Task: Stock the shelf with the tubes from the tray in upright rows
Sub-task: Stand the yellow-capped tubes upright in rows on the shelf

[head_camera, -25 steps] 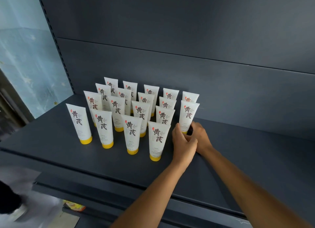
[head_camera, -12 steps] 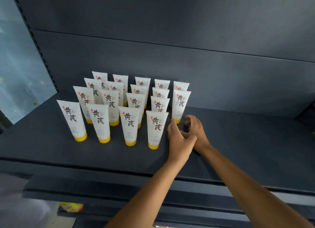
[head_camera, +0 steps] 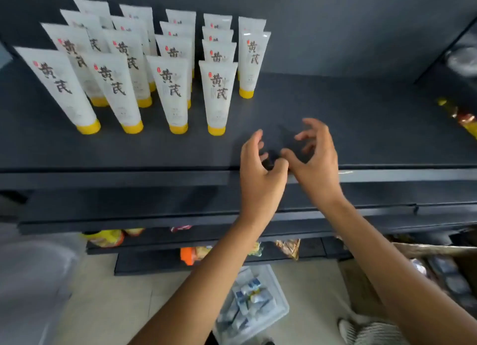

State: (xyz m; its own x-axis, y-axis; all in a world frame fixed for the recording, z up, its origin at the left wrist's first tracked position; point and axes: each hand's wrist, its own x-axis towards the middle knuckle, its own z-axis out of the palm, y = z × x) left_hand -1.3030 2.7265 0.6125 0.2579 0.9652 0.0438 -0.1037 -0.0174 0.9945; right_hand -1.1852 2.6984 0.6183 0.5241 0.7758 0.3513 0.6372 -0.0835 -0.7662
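Several white tubes (head_camera: 218, 97) with yellow caps stand upright in rows on the dark shelf (head_camera: 361, 117), caps down. The right-hand row holds a tube (head_camera: 251, 60) set further back. My left hand (head_camera: 259, 174) and my right hand (head_camera: 316, 159) hover side by side over the shelf's front edge, right of the tubes, fingers loosely curled, holding nothing. On the floor below lies a clear tray (head_camera: 280, 306) with several small blue and white items inside it.
Lower shelves (head_camera: 154, 241) carry snack packets in yellow and orange. A cardboard box (head_camera: 438, 254) with packed goods stands at the lower right. Yellow packets (head_camera: 462, 117) sit at the shelf's right end. A shoe (head_camera: 361, 329) shows on the floor.
Both hands have drawn back from the tubes toward the shelf's front edge, empty. The view has tilted down, so the floor and tray now show.
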